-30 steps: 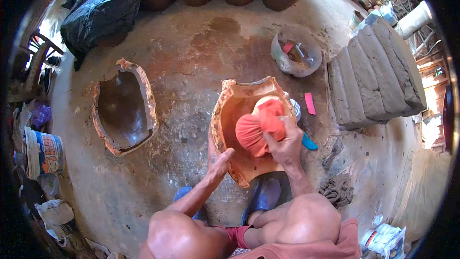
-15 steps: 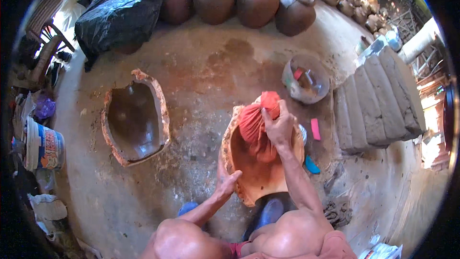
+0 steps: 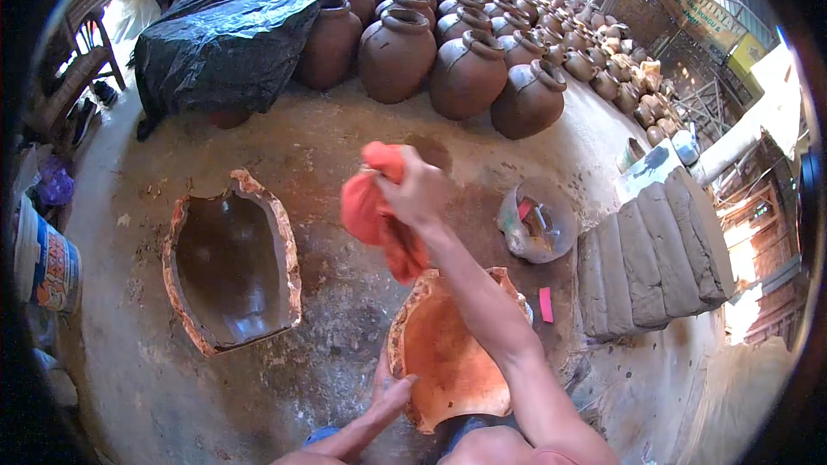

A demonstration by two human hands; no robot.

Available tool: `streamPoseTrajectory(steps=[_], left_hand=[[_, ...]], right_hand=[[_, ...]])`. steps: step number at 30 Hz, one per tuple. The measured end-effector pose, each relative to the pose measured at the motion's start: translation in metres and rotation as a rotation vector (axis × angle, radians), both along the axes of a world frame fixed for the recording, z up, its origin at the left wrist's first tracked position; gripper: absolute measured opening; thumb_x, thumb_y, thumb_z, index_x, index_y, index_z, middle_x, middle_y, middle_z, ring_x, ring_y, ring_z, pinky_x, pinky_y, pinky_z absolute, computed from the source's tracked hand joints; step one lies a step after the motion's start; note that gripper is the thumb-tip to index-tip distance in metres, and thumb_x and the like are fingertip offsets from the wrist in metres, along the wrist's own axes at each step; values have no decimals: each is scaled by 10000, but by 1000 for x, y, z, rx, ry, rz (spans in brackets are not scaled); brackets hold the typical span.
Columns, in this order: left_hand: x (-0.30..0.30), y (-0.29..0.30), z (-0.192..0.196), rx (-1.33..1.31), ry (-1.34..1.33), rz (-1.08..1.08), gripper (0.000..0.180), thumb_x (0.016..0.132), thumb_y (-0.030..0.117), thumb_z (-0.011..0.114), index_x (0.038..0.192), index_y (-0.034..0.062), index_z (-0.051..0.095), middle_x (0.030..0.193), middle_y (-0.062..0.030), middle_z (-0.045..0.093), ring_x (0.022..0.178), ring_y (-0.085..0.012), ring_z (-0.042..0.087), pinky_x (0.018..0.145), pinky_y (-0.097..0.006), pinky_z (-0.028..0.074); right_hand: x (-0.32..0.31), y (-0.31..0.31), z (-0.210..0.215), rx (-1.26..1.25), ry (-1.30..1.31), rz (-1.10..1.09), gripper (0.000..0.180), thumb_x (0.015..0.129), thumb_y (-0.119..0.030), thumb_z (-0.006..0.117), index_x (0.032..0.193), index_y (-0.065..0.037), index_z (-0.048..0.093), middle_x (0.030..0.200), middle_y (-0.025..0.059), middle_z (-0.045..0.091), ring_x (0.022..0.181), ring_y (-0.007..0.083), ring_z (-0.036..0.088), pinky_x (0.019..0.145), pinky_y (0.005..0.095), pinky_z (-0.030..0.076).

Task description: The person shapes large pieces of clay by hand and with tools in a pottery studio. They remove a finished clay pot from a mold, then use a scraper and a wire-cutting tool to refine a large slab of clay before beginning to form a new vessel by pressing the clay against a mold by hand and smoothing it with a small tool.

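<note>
My right hand [image 3: 417, 193] is closed around the gathered neck of a red cloth bundle [image 3: 365, 209], with its loose end hanging down. It holds the bundle in the air, beyond the far edge of an orange clay mould half [image 3: 452, 357]. This hollow, open-topped shell has a rough rim and a reddish-dusted inside. My left hand [image 3: 393, 392] grips the mould half's left rim, thumb on the inner side and fingers hidden behind the outer wall. On the floor to the left lies a second mould half [image 3: 228, 267], dark and smooth inside; neither hand touches it.
Behind stand rows of brown clay pots [image 3: 394, 52], partly under a black plastic sheet [image 3: 233, 43]. At the right are stacked grey clay slabs [image 3: 650, 263], a clear tub [image 3: 538, 245] with small tools, and a pink strip [image 3: 545, 305]. A white bucket [image 3: 47, 263] stands far left.
My right hand has lifted the red cloth bundle out of the mould half and carried it away and to the left. The left hand stays on the rim. The view has tilted up.
</note>
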State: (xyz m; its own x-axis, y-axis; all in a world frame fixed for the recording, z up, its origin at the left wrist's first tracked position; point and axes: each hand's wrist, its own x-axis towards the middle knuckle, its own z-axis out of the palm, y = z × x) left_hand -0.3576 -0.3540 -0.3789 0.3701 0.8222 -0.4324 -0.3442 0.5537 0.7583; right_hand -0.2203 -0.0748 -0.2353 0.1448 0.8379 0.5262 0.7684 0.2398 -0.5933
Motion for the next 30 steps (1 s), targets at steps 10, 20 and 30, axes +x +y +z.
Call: streamPoseTrajectory(steps=[10, 20, 30], left_hand=[[-25, 4, 8, -47, 184, -29, 798, 795, -81, 598, 1547, 40, 361, 1435, -140, 513, 1305, -265, 519, 1101, -406, 442], [-58, 33, 13, -148, 414, -55, 823, 736, -86, 626, 1518, 24, 394, 1430, -137, 546, 1297, -285, 551, 1110, -400, 433], [-80, 23, 52, -210, 482, -140, 891, 927, 216, 718, 1643, 106, 198, 1565, -194, 438, 1401, -322, 468, 1123, -452, 416]], right_hand=[[-38, 0, -71, -218, -120, 215, 698, 868, -352, 752, 1471, -123, 486, 1168, 219, 702, 1085, 428, 680, 909, 528, 556], [354, -282, -125, -800, -236, -496, 684, 797, 15, 636, 1455, -163, 570, 1526, 195, 499, 1293, 384, 586, 1106, 458, 485], [357, -305, -114, -1121, -785, -262, 303, 913, -82, 601, 1215, -96, 614, 1240, 155, 663, 1205, 362, 608, 951, 525, 537]])
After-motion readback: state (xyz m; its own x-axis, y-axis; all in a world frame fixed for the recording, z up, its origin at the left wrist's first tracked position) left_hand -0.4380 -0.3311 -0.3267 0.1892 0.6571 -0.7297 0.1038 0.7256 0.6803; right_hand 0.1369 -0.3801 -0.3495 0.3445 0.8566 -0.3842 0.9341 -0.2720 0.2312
